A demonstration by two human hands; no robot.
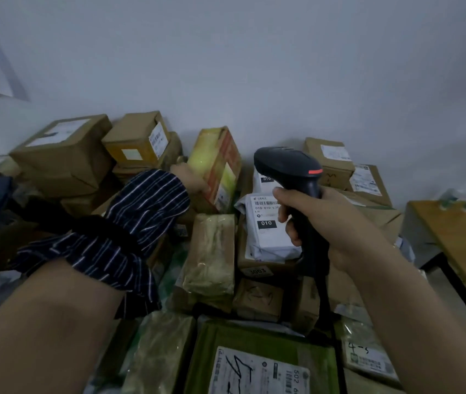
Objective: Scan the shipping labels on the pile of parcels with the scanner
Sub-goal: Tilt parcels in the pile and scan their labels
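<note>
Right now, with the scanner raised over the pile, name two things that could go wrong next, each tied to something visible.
1. The scanner in the right hand is held in front of the white bag, whose labels face up; it might read those instead of the yellow box.
2. The left hand holds the yellow box tilted among stacked boxes; a weak grip could drop it.
</note>
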